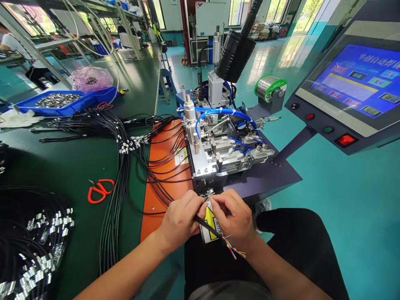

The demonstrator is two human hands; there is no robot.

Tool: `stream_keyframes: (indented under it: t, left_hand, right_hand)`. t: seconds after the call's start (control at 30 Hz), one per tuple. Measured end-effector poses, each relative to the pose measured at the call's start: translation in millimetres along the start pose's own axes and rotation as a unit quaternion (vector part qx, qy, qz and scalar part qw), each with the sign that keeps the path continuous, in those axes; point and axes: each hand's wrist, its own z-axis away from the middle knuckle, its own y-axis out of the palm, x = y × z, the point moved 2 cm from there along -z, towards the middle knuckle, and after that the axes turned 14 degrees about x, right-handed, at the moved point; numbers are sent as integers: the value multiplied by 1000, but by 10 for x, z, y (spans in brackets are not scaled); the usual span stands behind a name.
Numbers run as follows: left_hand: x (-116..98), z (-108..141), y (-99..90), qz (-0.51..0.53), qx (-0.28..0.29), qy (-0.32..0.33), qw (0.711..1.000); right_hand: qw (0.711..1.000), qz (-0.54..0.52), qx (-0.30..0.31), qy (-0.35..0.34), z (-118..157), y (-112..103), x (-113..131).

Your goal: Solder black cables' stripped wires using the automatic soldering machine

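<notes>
My left hand is closed around black cables, whose stripped ends fan out into thin coloured wires below my right wrist. My right hand pinches thumb and forefinger together close to the left fingertips. What lies in that pinch is too small to make out. Both hands are at the front edge of a metal benchtop machine, just below a small metal fixture. Other black cables run from the machine's left side over an orange plate. Beneath my fingers shows a yellow arrow label.
Orange-handled snips lie on the green table beside a long cable bundle. More cables with metal connectors fill the lower left. A blue tray holds small metal parts. At right are a solder spool and a control screen.
</notes>
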Motion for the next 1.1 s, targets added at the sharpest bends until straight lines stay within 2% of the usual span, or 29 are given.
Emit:
stream_keyframes:
  t: [0.13, 0.2, 0.27, 0.33, 0.4, 0.47, 0.53, 0.6, 0.73, 0.93, 1.1]
  left_hand:
    - [7, -31, -9, 54, -14, 5, 998]
    - [0, -49, -16, 58, -17, 15, 998]
    - [-8, -62, -29, 57, -20, 16, 998]
    - [-15, -74, -46, 57, -22, 14, 998]
    - [-18, -82, -57, 50, -21, 16, 998]
    - [-13, -85, -58, 39, -18, 22, 999]
    - [-1, -83, -47, 34, -10, 27, 999]
    - [16, -79, -31, 35, 0, 29, 999]
    - [29, -77, -11, 38, 13, 34, 999]
    - [0, -84, -23, 31, -12, 27, 999]
    - [12, -75, -11, 70, -7, 21, 997]
  right_hand:
    - [999, 41, -12, -31, 4, 105, 6]
    - [999, 26, -15, -23, 5, 110, 15]
    - [1000, -16, -14, 20, 5, 68, 12]
    - [992, -83, -3, 90, -2, -6, -12]
    - [973, -172, 14, 153, -23, -80, -47]
    - [950, -250, 45, 181, -60, -125, -73]
    - [938, -286, 76, 181, -100, -139, -85]
    - [938, -286, 89, 175, -132, -138, -90]
    - [938, -288, 82, 176, -156, -127, -100]
    - [925, -323, 72, 187, -158, -92, -102]
    - [918, -354, 41, 176, -172, -17, -94]
